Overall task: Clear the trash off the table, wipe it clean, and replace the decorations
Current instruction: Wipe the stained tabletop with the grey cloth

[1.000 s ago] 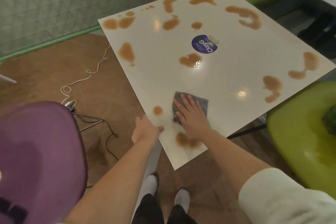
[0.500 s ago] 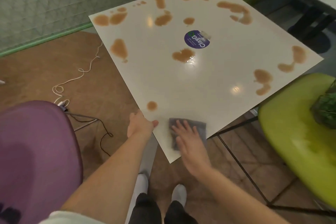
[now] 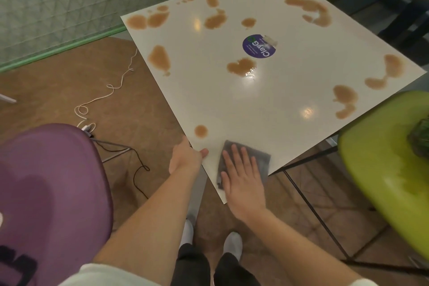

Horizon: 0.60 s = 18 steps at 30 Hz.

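Grey square wiping cloth [image 3: 260, 158] pressed flat under open right hand [image 3: 243, 179] at lower centre, white stained table's [image 3: 267, 104] near edge gripped by left hand [image 3: 185, 158] just beside

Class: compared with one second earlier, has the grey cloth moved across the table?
Yes. The grey cloth slid toward the table's near corner, over where a brown stain was.
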{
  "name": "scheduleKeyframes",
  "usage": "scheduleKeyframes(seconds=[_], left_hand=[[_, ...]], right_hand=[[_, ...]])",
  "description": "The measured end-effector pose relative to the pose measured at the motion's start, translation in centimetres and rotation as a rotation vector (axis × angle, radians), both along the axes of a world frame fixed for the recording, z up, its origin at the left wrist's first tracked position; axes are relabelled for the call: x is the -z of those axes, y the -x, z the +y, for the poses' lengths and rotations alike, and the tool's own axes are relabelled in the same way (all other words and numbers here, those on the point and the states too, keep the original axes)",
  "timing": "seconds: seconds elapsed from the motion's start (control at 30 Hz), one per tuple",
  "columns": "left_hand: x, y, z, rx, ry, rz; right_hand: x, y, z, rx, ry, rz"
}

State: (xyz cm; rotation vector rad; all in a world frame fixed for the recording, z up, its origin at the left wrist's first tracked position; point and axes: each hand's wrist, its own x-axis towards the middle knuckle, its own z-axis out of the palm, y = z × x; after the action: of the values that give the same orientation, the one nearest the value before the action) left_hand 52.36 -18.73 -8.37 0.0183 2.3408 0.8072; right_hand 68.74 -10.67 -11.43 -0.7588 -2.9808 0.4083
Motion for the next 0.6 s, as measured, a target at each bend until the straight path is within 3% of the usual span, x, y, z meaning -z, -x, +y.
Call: scheduleKeyframes(seconds=[0.13,0.23,0.33,0.47,0.6], left_hand=[[1.2,0.3,-0.3,0.009,-0.027,-0.016],[0.9,0.2,-0.4,0.019,-0.002,-0.012],[0.1,0.0,-0.1,0.048,0.057,0.024],[0.2,0.4,-0.1,0.072,0.051,0.006],[0.8,0.6,-0.6,0.080,-0.011,-0.024]], right_hand=[[-0.1,3.3,3.8,-0.069,0.008,-0.044],[-0.1,2.4,7.7,0.033,-0.006,-0.119],[-0.3,0.3,5.8,0.146,-0.044,-0.071],[-0.1,1.5,1.7,0.052,0.014,-0.047],[-0.3,3.9,5.6,-0.017,0.041,-0.082]])
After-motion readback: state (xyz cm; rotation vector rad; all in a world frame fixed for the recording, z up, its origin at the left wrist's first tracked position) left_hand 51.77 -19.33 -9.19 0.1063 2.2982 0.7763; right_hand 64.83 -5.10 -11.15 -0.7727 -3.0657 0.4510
